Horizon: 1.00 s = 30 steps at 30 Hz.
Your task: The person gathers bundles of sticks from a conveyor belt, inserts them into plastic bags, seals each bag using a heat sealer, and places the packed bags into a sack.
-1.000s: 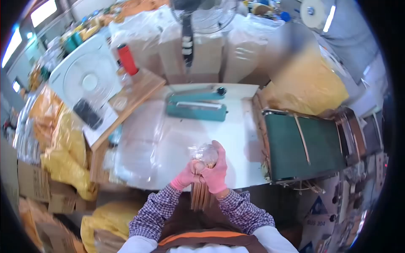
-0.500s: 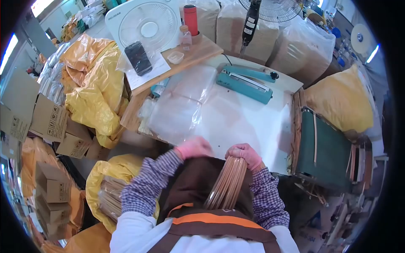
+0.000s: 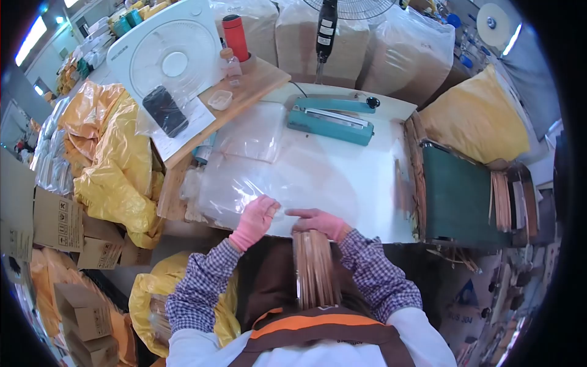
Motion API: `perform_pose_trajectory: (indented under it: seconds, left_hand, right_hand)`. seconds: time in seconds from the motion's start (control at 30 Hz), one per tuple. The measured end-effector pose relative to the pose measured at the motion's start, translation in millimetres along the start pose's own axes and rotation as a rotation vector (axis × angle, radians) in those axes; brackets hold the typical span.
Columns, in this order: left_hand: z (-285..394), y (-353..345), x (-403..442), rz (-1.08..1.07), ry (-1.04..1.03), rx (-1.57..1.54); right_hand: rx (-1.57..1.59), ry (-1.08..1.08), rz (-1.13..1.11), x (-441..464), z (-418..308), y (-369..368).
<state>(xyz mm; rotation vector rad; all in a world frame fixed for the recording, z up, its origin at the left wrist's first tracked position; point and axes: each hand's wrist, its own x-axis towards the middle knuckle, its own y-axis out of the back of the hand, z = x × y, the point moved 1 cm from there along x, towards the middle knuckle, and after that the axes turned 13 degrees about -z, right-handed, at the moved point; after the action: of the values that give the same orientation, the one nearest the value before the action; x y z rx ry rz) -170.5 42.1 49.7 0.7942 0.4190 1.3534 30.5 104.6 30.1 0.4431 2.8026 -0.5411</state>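
Observation:
My left hand (image 3: 255,221), in a pink glove, is at the front edge of the table over clear plastic bags (image 3: 238,183). Its fingers are pinched together, and what sits between them is too small and glossy to make out. My right hand (image 3: 323,224), also pink-gloved, is at the top end of a bundle of thin wooden sticks (image 3: 315,269) in clear plastic. Its index finger stretches left toward my left hand, while the other fingers stay bent at the bundle. The sticks stand tilted against my lap and brown apron.
A teal bag sealer (image 3: 330,122) stands on the white table (image 3: 367,183). On a wooden board (image 3: 257,85) are a phone (image 3: 165,111), a red flask (image 3: 235,38) and a small bottle (image 3: 230,64). Yellow sacks (image 3: 122,177) and cartons (image 3: 58,220) crowd the left. A green surface (image 3: 455,196) lies right.
My left hand has moved down and left relative to the right hand and is now pinched. My right index finger has stretched out. The stick bundle stands straighter, and the view has shifted.

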Motion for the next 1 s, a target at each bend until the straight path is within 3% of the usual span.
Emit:
perform_pose_trajectory:
  seconds: [0.13,0.23,0.27,0.33,0.4,0.43,0.47,0.57,0.63,0.67,0.77,0.8,0.87,0.97,1.0]
  left_hand:
    - [-6,-50,-19,-0.005,-0.01,0.241]
    - [-29,-63,-11,0.204,0.323,-0.835]
    - [-23,-46,-3,0.351,0.476,-1.361]
    - [-45,-27,1,0.29,0.598,-1.087]
    - [-42,-20,5,0.26,0.502,-0.623]
    - [-32,-23,4,0.256,0.353,-0.302]
    - [-18,-26,5,0.245,0.206,0.017]
    - [55,-52,7,0.183,-0.001,-0.073]
    - [105,-60,-2,0.09,-0.1,0.183]
    - [124,-67,-11,0.026,-0.127,0.164]
    - [135,-98,-62,-0.181,-0.145,0.221]
    - [130,-110,-83,-0.262,-0.159,0.138]
    - [114,-146,-131,-0.369,-0.151,-0.048]
    - [115,-160,-129,-0.36,-0.146,-0.222]
    - [123,-158,-116,-0.348,-0.153,-0.264]
  right_hand:
    - [-0.016,-0.075,0.044,24,14,6]
    - [0.022,-0.18,0.118,16,35,24]
    - [-0.064,-0.112,0.136,9,48,37]
    - [-0.244,0.023,0.169,-11,73,60]
    - [0.059,-0.057,0.238,-37,60,53]
    - [0.208,-0.097,0.269,-46,54,51]
    - [-0.092,0.091,0.14,-46,51,52]
    - [-0.852,0.466,-0.179,-32,-1,19]
    - [0.074,0.419,-0.199,-5,36,11]
    - [0.534,0.386,-0.206,0,53,7]
    - [1.061,0.369,-0.231,-32,86,-24]
    - [0.982,0.389,-0.276,-35,120,-28]
    - [0.526,0.517,0.204,-81,162,-73]
    - [0.59,0.091,0.357,-133,173,-96]
    - [0.306,0.014,0.451,-153,140,-98]
